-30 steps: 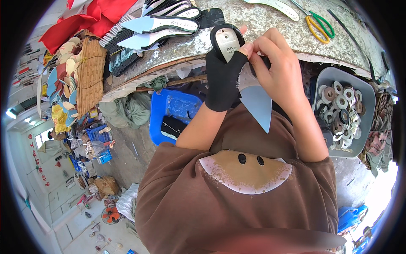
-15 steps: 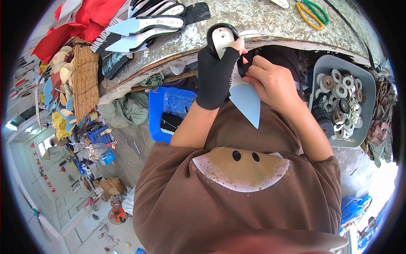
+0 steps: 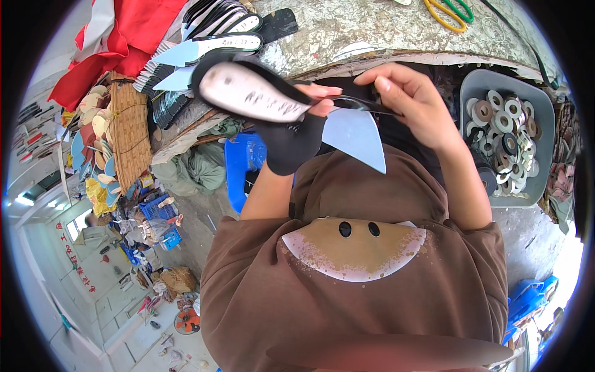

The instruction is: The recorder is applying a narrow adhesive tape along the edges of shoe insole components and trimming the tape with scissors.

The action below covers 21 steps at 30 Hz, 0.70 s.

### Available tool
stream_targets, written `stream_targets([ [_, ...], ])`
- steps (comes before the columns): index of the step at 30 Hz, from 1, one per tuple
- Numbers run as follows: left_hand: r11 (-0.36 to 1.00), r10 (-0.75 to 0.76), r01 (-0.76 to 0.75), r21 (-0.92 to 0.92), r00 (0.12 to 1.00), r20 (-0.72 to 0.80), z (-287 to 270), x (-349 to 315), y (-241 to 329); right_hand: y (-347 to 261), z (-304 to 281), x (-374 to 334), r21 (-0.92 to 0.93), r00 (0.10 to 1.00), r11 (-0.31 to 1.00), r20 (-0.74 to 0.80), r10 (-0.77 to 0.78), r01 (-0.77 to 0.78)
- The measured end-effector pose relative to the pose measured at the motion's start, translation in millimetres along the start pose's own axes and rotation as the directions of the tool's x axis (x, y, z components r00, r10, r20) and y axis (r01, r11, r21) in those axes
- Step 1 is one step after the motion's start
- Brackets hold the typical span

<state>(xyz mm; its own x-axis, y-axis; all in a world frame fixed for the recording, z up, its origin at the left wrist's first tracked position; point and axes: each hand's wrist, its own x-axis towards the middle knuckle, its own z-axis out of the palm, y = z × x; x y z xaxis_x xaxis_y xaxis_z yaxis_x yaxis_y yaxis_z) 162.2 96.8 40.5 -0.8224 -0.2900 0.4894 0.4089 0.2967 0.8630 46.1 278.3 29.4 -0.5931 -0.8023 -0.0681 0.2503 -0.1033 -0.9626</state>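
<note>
My left hand (image 3: pixel 288 139), in a black fingerless glove, is closed around a shoe insole (image 3: pixel 248 93) over my lap. Its white heel end, edged in black, points left, and its pale blue toe piece (image 3: pixel 356 137) points down to the right. From the insole's middle a thin black strip (image 3: pixel 365 105) stretches to my right hand (image 3: pixel 427 111). The fingers there are curled on the strip, with forefinger and thumb slightly apart at the tips. More blue-toed insoles (image 3: pixel 211 44) lie stacked on the worn bench (image 3: pixel 365 25) at the far left.
At right stands a grey bin (image 3: pixel 538 111) full of tape rolls (image 3: pixel 505 133). Yellow-and-green-handled scissors (image 3: pixel 447 15) lie on the bench. A blue basin (image 3: pixel 238 167) sits below the bench edge, and red cloth (image 3: pixel 133 37) lies far left beside a bamboo-like bundle (image 3: pixel 129 133).
My left hand has turned the insole so its heel swings left and lower, nearer to me. My right hand has moved right, drawing the black strip out from the insole.
</note>
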Motion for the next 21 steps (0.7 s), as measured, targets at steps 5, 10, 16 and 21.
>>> stream_targets([
  [5, 0.969, 0.248, -0.248, 0.018, 0.96, -0.133, 6.5, 0.9, -5.3, 4.5, 37.6, -8.3, -0.529, 0.877, 0.782, -0.133, -0.461, 0.331],
  [10, 0.905, 0.151, -0.156, 0.395, 0.988, 0.045, 7.6, 4.1, -1.1, 11.8, 22.6, 4.7, -0.441, 0.943, 0.864, -0.101, -0.318, 0.244],
  [16, 0.852, -0.348, 0.418, -0.316, 0.902, 0.254, 9.1, 19.4, -4.4, 29.5, 23.3, 6.2, -0.138, 0.963, 0.969, -0.145, -0.226, 0.206],
  [21, 0.813, -0.383, 0.511, -0.28, 0.831, 0.403, -4.7, 12.0, -30.6, 31.3, -2.0, 3.0, -0.268, 0.966, 0.932, -0.018, -0.26, 0.246],
])
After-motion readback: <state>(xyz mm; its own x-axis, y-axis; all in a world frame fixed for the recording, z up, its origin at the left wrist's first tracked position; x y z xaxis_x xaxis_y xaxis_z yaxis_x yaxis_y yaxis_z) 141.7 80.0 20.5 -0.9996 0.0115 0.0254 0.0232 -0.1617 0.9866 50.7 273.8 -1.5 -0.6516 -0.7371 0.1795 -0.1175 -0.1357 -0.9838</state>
